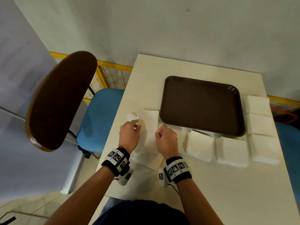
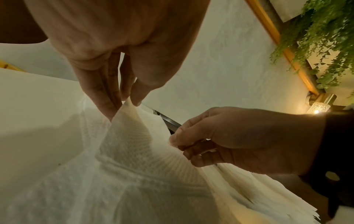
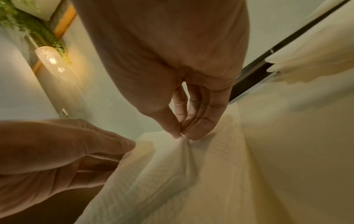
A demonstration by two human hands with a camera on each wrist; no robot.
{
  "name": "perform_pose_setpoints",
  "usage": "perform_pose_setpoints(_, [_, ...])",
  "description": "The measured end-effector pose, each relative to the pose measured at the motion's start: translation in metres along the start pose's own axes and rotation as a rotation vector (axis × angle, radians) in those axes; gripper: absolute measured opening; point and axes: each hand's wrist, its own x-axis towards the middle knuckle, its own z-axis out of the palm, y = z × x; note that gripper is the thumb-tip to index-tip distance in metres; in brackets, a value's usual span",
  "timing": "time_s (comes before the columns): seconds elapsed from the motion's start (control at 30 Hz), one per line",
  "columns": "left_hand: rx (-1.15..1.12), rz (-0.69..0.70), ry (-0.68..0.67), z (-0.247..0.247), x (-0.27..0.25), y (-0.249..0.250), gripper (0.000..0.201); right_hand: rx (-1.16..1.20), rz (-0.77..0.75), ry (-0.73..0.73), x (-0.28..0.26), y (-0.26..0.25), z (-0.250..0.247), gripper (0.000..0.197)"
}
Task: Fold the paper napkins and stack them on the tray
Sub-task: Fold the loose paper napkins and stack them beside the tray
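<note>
A white paper napkin (image 1: 150, 127) lies on the cream table left of the dark brown tray (image 1: 202, 105). My left hand (image 1: 129, 135) pinches its left corner between thumb and fingers, lifting the napkin (image 2: 126, 136) into a peak. My right hand (image 1: 165, 140) pinches the right edge of the same napkin (image 3: 184, 151) near the tray's front left corner. In the left wrist view the right hand (image 2: 229, 139) shows at the napkin's far edge. The tray holds nothing.
Several flat napkins (image 1: 230, 148) lie along the tray's front and right sides (image 1: 259, 114). A small white crumpled ball (image 1: 132, 116) sits beyond my left hand. A brown-backed chair (image 1: 61, 98) with a blue seat stands left of the table (image 1: 211, 192).
</note>
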Motion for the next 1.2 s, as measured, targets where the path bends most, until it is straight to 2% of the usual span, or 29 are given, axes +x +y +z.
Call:
perform_pose_setpoints(0.2, [-0.009,0.047,0.017,-0.006,-0.003,0.006,0.03,0.113,-0.128,0.012,-0.002,0.001,0.005,0.016])
perform_pose_setpoints(0.3, [-0.046,0.07,0.041,-0.011,-0.003,0.008,0.019,0.165,-0.195,0.022,-0.005,0.001,0.002,0.015])
perform_pose_setpoints(0.4, [-0.082,0.076,0.038,-0.018,-0.001,0.01,0.003,0.288,-0.19,0.016,-0.009,-0.001,-0.008,0.013])
perform_pose_setpoints(0.57, [-0.322,0.023,-0.062,-0.032,-0.003,0.02,0.007,0.525,-0.143,-0.016,-0.016,-0.011,-0.032,0.011])
perform_pose_setpoints(0.6, [-0.398,0.004,-0.083,-0.036,-0.005,0.025,0.014,0.566,-0.146,-0.021,-0.018,-0.013,-0.037,0.012])
perform_pose_setpoints(0.7, [-0.601,-0.095,-0.204,-0.046,-0.011,0.039,0.055,0.642,-0.171,0.005,-0.022,-0.021,-0.047,0.014])
perform_pose_setpoints(0.77, [-0.722,-0.129,-0.284,-0.053,-0.012,0.045,0.066,0.676,-0.161,0.031,-0.024,-0.025,-0.052,0.015])
perform_pose_setpoints(0.9, [-0.822,-0.069,-0.313,-0.065,-0.012,0.054,0.068,0.783,-0.098,0.026,-0.025,-0.027,-0.061,0.012])
perform_pose_setpoints(1.0, [-0.759,0.042,-0.314,-0.069,-0.012,0.06,0.074,0.844,0.018,-0.043,-0.024,-0.031,-0.069,0.032])
perform_pose_setpoints(1.1, [-0.731,0.101,-0.28,-0.074,-0.015,0.066,0.085,0.776,-0.009,-0.054,-0.022,-0.031,-0.074,0.026])
perform_pose_setpoints(1.2, [-0.699,0.209,-0.218,-0.08,-0.019,0.074,0.074,0.783,-0.031,-0.069,-0.024,-0.031,-0.081,0.022])
